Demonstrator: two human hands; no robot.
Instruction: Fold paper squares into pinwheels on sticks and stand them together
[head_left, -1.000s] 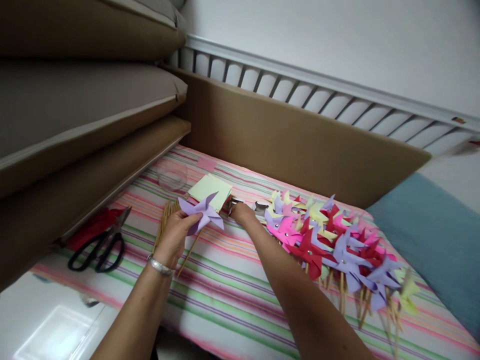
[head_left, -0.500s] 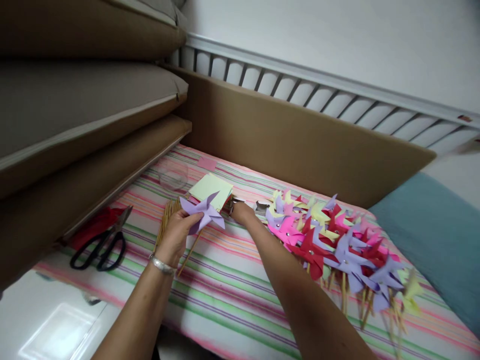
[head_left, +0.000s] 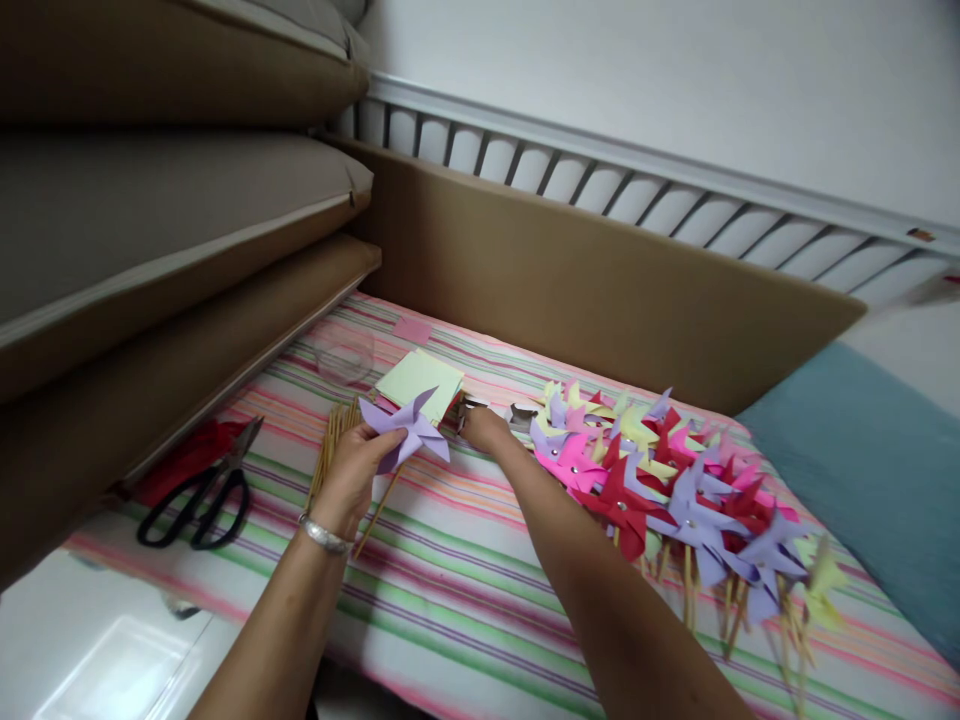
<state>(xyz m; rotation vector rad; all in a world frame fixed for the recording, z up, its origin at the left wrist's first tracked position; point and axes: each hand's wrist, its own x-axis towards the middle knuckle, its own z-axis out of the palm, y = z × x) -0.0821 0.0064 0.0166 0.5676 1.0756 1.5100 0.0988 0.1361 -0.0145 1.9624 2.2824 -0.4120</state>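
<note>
My left hand (head_left: 351,465) is closed on a lavender paper pinwheel (head_left: 409,428), the thumb pressed near its centre. A thin wooden stick (head_left: 384,510) slants down from behind the pinwheel. To the right, my right hand (head_left: 484,428) reaches down at a small open box (head_left: 472,402); its fingertips are hidden there. Beside that hand lies another small box with dark contents (head_left: 523,415). Just beyond the pinwheel rests a stack of pale green paper squares (head_left: 418,378). A bundle of wooden sticks (head_left: 326,455) lies partly behind my left hand.
Many finished pinwheels (head_left: 694,510) in several colours cover the right side of the striped cloth (head_left: 465,600). Black-handled scissors (head_left: 206,495) lie at left over red material (head_left: 184,455). Stacked cushions (head_left: 187,200) rise on the left; a brown board (head_left: 585,260) stands behind.
The view has shifted very slightly. Both hands stay nearly where they were, the left still on the pinwheel and the right still at the small box.
</note>
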